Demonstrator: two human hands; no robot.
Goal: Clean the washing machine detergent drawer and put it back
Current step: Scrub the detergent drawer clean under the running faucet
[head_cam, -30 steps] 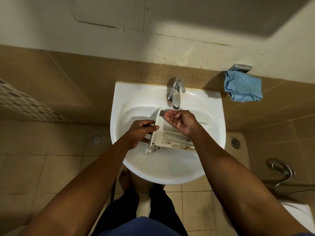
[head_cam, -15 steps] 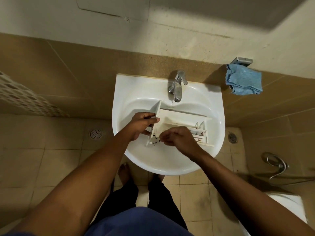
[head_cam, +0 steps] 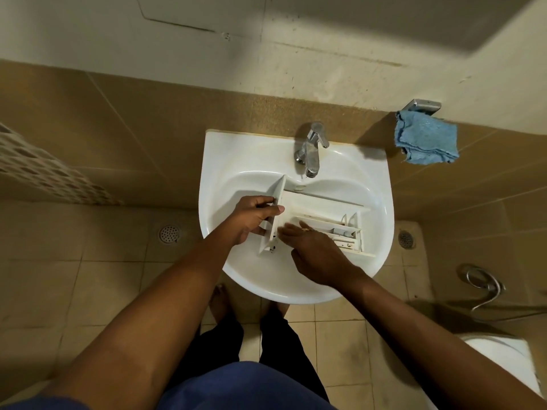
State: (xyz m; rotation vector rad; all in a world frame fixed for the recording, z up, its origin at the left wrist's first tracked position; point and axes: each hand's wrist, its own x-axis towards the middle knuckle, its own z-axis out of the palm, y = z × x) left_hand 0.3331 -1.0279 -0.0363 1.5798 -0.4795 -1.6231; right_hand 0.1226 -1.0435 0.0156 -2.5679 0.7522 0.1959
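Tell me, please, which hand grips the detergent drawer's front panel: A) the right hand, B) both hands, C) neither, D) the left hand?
D: the left hand grips the upright front panel of the detergent drawer, while the right hand rests with straight fingers inside its tray.

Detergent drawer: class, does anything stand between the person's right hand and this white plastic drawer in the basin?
Nothing visible does. The right hand, fingers straight, is directly over the white plastic detergent drawer; the left hand grips its front panel.
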